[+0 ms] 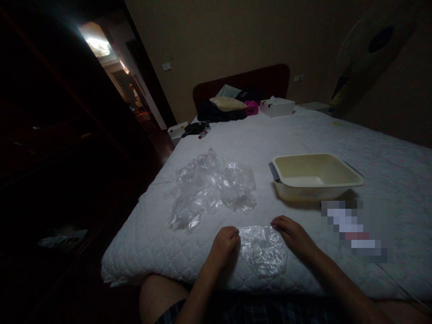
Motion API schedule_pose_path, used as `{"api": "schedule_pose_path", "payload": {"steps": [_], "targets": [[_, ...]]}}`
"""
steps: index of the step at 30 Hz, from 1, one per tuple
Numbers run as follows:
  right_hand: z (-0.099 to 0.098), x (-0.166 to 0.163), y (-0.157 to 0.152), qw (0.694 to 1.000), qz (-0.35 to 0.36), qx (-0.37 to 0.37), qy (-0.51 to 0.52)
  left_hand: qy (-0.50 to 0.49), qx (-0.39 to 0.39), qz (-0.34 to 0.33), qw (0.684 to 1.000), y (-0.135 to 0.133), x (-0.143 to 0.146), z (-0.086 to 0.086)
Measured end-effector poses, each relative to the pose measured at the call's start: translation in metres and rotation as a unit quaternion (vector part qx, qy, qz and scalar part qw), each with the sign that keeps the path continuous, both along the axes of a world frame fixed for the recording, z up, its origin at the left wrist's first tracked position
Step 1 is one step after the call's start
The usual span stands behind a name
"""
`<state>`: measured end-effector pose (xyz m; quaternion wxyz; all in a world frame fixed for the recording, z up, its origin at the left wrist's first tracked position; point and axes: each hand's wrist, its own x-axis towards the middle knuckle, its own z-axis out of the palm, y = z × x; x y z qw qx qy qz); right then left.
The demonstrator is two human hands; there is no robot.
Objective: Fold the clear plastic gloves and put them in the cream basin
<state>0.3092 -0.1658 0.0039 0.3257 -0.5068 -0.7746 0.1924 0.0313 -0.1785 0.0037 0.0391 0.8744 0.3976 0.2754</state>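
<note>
The left forearm (pixel 200 285) rises from the near edge, slanting far and slightly right, to the left hand (pixel 223 245), whose back shows and whose fingers (pixel 232 231) curl inward, tips drawn together toward the right. The right forearm (pixel 342 281) comes in from the near right, slanting far and left; the right hand (pixel 292 231) lies back up, its fingers (pixel 281 219) reaching left and bent down at the tips. Both forearms are bare; the hands stand apart, facing each other.
</note>
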Motion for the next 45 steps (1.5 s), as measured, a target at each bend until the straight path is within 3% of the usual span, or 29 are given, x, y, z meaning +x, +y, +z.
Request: {"api": "schedule_pose_path", "payload": {"steps": [3, 5, 9, 14, 24, 32, 38, 45], "targets": [[0.007, -0.011, -0.005, 0.991, -0.022, 0.086, -0.097, 0.013, 0.009, -0.013, 1.000, -0.001, 0.001, -0.002], [0.012, -0.023, -0.010, 0.983, 0.018, 0.119, -0.137, 0.024, 0.019, -0.022, 0.999, -0.002, 0.002, -0.002], [0.015, -0.043, -0.017, 0.970, 0.114, 0.115, -0.180, 0.054, 0.056, -0.026, 0.997, -0.002, 0.002, -0.001], [0.006, -0.034, -0.018, 0.968, 0.133, 0.082, -0.197, 0.069, 0.072, -0.022, 0.995, 0.001, -0.004, -0.006], [-0.001, -0.004, -0.017, 0.986, 0.094, 0.040, -0.135, 0.075, 0.049, -0.011, 0.996, 0.000, -0.003, -0.010], [0.002, -0.010, 0.000, 0.998, 0.017, 0.017, -0.055, 0.029, 0.077, 0.025, 0.996, 0.001, -0.001, -0.010], [0.008, -0.015, 0.007, 0.997, -0.025, -0.012, -0.074, 0.033, 0.084, 0.024, 0.996, 0.001, -0.007, -0.009], [0.008, -0.017, 0.015, 0.996, -0.029, -0.080, -0.039, 0.028, 0.085, 0.029, 0.996, 0.002, -0.003, -0.011]]}}
